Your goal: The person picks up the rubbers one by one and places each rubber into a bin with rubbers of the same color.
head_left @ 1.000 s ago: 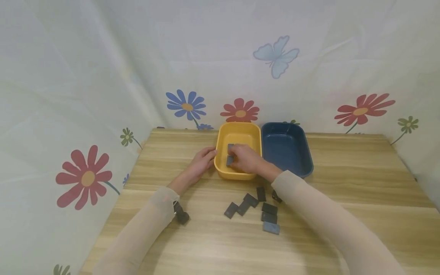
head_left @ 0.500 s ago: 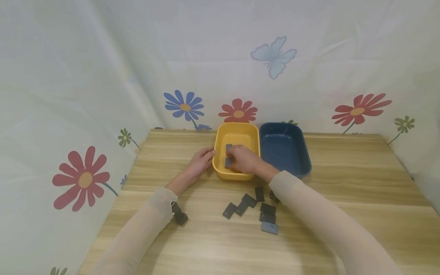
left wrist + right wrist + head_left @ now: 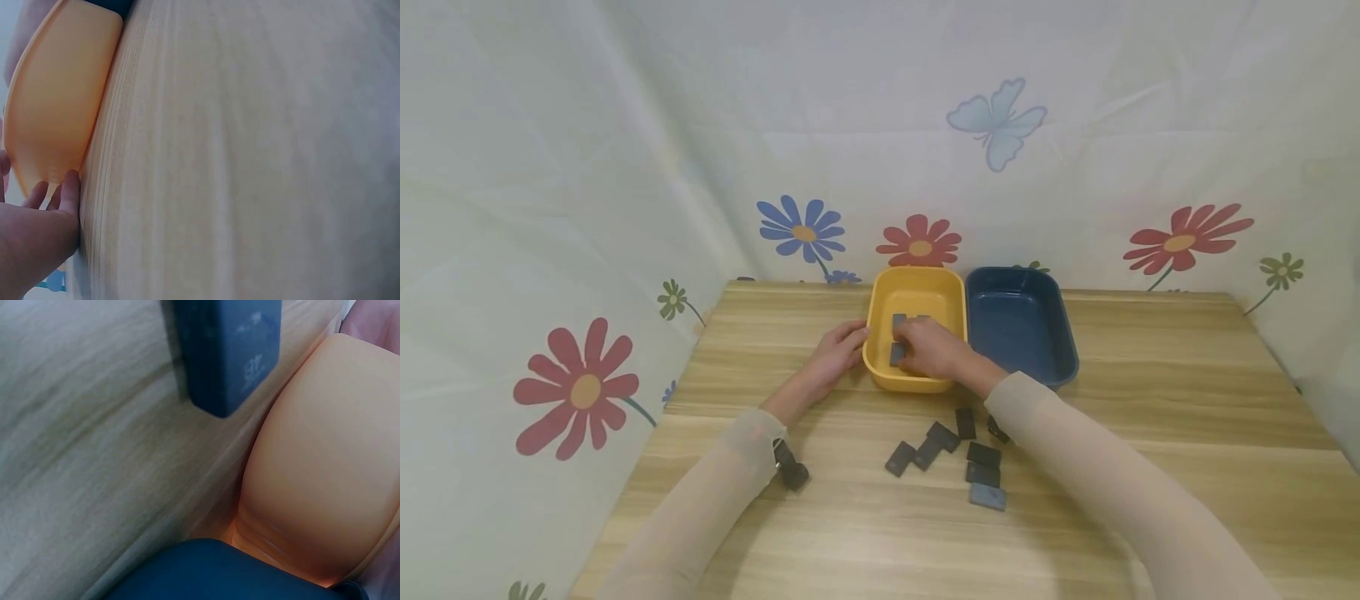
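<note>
My left hand (image 3: 835, 358) rests on the table with its fingertips against the left side of the yellow bin (image 3: 880, 382); in the left wrist view its fingers are loosely extended. Inside that bin my right hand (image 3: 934, 346) has curled fingers. Its thumb and forefinger appear to pinch a dark rectangular block (image 3: 897, 355) at the left, though the fingertips are partly hidden. Just above it lies a second dark block (image 3: 899, 320). The edge of a third block (image 3: 923, 317) shows behind the knuckles.
Against the yellow bin's right side stands a dark blue bin (image 3: 1060, 321). Several more dark blocks (image 3: 928, 452) lie on the wooden table (image 3: 865, 533) in front, and a greyer block (image 3: 988, 497) is nearest. A flowered curtain (image 3: 850, 125) hangs behind.
The whole view has shifted slightly. The edge of a block has come into sight behind my right hand's knuckles. Both hands stay nearly in place.
</note>
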Motion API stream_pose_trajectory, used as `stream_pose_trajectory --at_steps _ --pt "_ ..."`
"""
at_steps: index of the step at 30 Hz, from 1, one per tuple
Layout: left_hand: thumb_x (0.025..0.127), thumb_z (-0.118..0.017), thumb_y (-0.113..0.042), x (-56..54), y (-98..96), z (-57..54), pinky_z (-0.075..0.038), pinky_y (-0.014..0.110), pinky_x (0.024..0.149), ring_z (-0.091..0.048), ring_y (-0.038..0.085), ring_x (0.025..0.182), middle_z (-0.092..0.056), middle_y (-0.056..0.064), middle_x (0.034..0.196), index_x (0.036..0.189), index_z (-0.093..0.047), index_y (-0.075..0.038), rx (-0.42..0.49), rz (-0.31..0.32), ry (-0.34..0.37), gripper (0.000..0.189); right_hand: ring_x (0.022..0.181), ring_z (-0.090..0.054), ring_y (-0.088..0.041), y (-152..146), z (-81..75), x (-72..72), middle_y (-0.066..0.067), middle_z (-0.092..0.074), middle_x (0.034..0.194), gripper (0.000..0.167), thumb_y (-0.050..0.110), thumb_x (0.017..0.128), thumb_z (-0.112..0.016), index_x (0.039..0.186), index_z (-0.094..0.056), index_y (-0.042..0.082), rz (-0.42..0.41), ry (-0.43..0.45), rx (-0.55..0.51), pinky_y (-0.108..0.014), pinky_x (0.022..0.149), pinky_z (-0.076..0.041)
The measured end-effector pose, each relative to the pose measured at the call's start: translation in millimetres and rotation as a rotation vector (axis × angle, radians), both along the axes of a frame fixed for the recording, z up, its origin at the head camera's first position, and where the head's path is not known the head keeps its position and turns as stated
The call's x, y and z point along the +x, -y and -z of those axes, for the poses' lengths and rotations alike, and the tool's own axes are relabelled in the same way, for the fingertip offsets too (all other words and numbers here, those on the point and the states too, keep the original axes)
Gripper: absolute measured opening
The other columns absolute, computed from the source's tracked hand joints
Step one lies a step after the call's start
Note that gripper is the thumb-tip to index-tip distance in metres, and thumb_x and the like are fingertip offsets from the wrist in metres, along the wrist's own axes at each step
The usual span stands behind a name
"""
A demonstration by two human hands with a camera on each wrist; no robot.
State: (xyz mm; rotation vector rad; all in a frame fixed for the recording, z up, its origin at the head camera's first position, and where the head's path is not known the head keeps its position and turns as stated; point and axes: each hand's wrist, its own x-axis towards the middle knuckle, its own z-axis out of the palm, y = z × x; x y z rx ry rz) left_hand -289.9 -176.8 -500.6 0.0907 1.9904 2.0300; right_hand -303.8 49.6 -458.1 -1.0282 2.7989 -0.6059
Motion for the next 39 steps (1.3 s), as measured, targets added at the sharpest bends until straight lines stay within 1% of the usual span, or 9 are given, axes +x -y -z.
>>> stream_pose_trajectory --at_steps 4,10,15,19,26,32,39 --pt "0.111 -0.057 -0.033 -1.0 0.4 1.3 -0.049 0.038 0.113 -0.051 0.032 0.144 -0.045 0.018 0.16 0.157 -0.041 0.002 -0.011 -0.002 0.008 0.06 0.08 -0.055 -0.022 0.5 0.4 -0.4 -0.003 -0.065 0.082 0.023 0.016 0.089 -0.086 0.105 -0.074 0.005 0.003 -0.002 0.007 -0.037 0.076 -0.047" --pt "0.112 -0.056 -0.032 -2.2 0.5 3.0 -0.049 0.037 0.113 -0.051 0.031 0.144 -0.046 0.017 0.159 0.156 -0.042 0.002 -0.011 -0.012 0.013 0.057 0.081 -0.055 -0.022 1.1 0.9 -0.1 -0.003 -0.065 0.083 0.021 0.015 0.09 -0.085 0.105 -0.074 0.005 0.01 0.003 0.015 -0.036 0.077 -0.047" --pt "0.112 -0.054 -0.029 -0.4 0.2 0.9 -0.048 0.038 0.114 -0.05 0.032 0.145 -0.045 0.017 0.16 0.157 -0.042 0.002 -0.011 -0.022 0.018 0.056 0.08 -0.055 -0.022 2.3 1.0 -0.6 -0.002 -0.065 0.082 0.018 0.014 0.09 -0.084 0.103 -0.075 0.007 0.017 0.008 0.015 -0.036 0.075 -0.046" --pt "0.113 -0.054 -0.029 0.8 0.1 -0.5 -0.048 0.038 0.115 -0.049 0.031 0.145 -0.045 0.017 0.16 0.157 -0.042 0.002 -0.015 -0.018 0.021 0.055 0.078 -0.054 -0.022 2.4 1.6 -1.4 -0.001 -0.062 0.078 0.015 0.014 0.09 -0.084 0.101 -0.075 0.008 0.008 0.004 0.017 -0.036 0.073 -0.044" --pt "0.112 -0.056 -0.03 -1.0 -1.3 2.4 -0.049 0.038 0.114 -0.05 0.033 0.145 -0.045 0.019 0.16 0.156 -0.042 0.003 -0.002 -0.01 0.006 0.058 0.078 -0.054 -0.022 0.4 2.0 -1.1 0.0 -0.061 0.077 0.016 0.015 0.09 -0.083 0.101 -0.075 0.007 0.01 0.017 0.018 -0.036 0.074 -0.044" --pt "0.112 -0.054 -0.029 0.7 -1.1 1.9 -0.048 0.04 0.114 -0.049 0.035 0.145 -0.044 0.02 0.16 0.156 -0.041 0.004 0.001 -0.006 0.004 0.057 0.077 -0.054 -0.022 0.6 2.9 -2.0 0.0 -0.06 0.077 0.016 0.016 0.091 -0.083 0.101 -0.074 0.007 -0.005 0.016 0.022 -0.036 0.073 -0.044" --pt "0.112 -0.055 -0.03 -0.7 -0.5 3.1 -0.048 0.04 0.115 -0.049 0.035 0.145 -0.044 0.02 0.16 0.156 -0.041 0.004 0.008 -0.003 0.001 0.058 0.079 -0.055 -0.022 0.7 1.0 -0.2 -0.002 -0.063 0.081 0.019 0.018 0.091 -0.084 0.103 -0.074 0.008 0.013 0.008 0.032 -0.036 0.074 -0.046"
